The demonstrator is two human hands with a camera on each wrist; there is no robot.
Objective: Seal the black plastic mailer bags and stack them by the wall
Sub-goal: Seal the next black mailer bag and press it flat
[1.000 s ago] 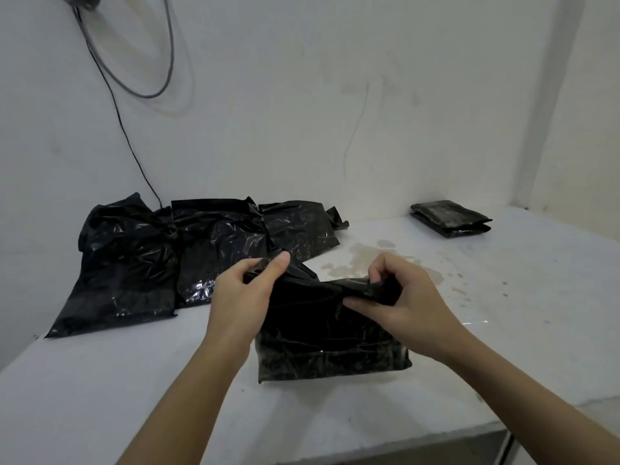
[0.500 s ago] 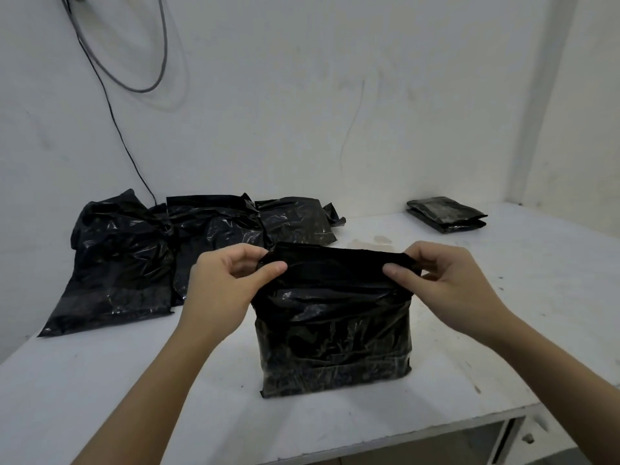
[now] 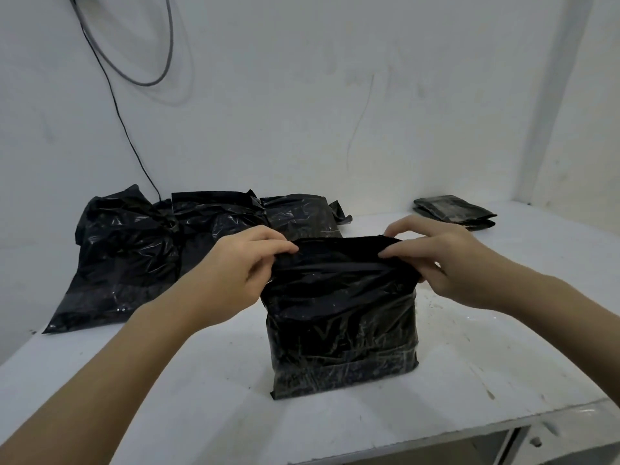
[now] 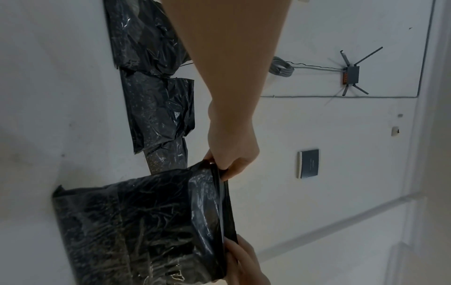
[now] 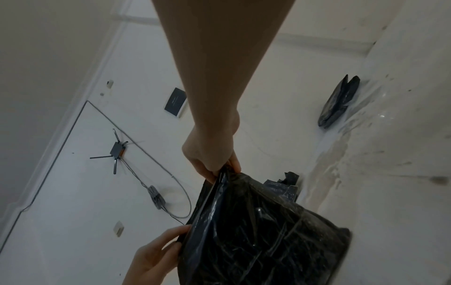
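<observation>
Our fingers (image 3: 285, 249) pinch the top flap of the black mailer bag (image 3: 342, 317), left hand (image 3: 235, 263) and right hand (image 3: 446, 260) each gripping one upper corner, while it stands upright on the table (image 3: 167, 380). We judge the sealing step is underway; next, the flap needs folding down and pressing shut. Then it goes with the loose bags (image 3: 141, 250) by the wall (image 3: 302, 112).

Left hand (image 3: 235, 263) at 9 o'clock, right hand (image 3: 446, 260) at 3 o'clock; both raised, fingers and thumbs pinching.
</observation>
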